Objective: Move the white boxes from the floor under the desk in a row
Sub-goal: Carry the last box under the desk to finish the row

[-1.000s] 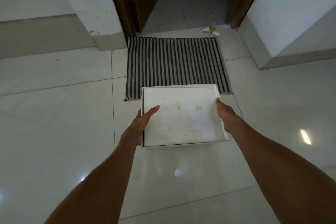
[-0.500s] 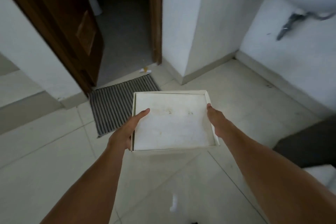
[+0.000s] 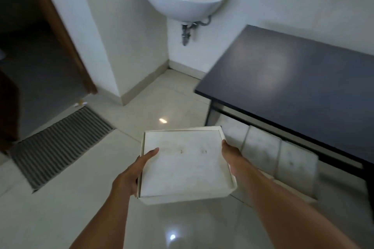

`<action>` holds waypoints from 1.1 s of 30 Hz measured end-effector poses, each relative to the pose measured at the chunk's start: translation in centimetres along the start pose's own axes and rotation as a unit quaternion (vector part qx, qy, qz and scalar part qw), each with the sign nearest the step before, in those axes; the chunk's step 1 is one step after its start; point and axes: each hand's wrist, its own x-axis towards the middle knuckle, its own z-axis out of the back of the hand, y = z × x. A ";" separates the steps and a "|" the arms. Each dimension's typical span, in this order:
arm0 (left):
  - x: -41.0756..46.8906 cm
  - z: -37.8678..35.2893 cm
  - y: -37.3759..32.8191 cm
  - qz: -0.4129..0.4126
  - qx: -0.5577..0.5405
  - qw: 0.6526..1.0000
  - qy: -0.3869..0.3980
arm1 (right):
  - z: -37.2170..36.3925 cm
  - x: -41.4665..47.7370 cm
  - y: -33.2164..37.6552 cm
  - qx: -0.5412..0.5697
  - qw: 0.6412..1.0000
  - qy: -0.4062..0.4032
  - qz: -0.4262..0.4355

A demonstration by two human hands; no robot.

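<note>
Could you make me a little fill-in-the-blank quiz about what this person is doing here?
1. The left hand and right hand carry one white ____ between them.
2. More white boxes stand in a row on the floor under the dark ____.
3. The sink is fixed to the ____.
4. The striped mat lies in front of the open ____.

Missing words: box; desk; wall; doorway

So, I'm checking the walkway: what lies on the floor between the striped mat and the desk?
Bare tile in the head view; between the mat and the desk only the held box hangs above.
</note>
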 end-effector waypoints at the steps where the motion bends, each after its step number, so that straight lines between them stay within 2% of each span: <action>1: 0.0 -2.2 1.1 0.001 0.013 1.000 0.010 | 1.9 0.3 -2.3 0.017 1.000 -0.002 -0.004; 11: 1.0 -24.9 14.0 0.096 0.144 0.981 0.089 | 19.5 1.1 -26.7 0.129 0.974 -0.094 -0.162; 18: 2.6 -38.8 21.8 0.117 0.217 0.957 0.155 | 28.8 1.9 -41.1 0.214 0.939 -0.141 -0.231; 24: 8.2 -47.7 28.5 0.116 0.285 0.930 0.201 | 31.9 5.7 -51.8 0.275 0.910 -0.179 -0.254; 30: 17.2 -53.4 37.3 0.084 0.308 0.924 0.212 | 32.1 13.1 -60.9 0.270 0.912 -0.211 -0.226; 33: 21.5 -55.3 41.4 0.052 0.307 0.925 0.217 | 31.8 17.0 -65.2 0.247 0.925 -0.231 -0.176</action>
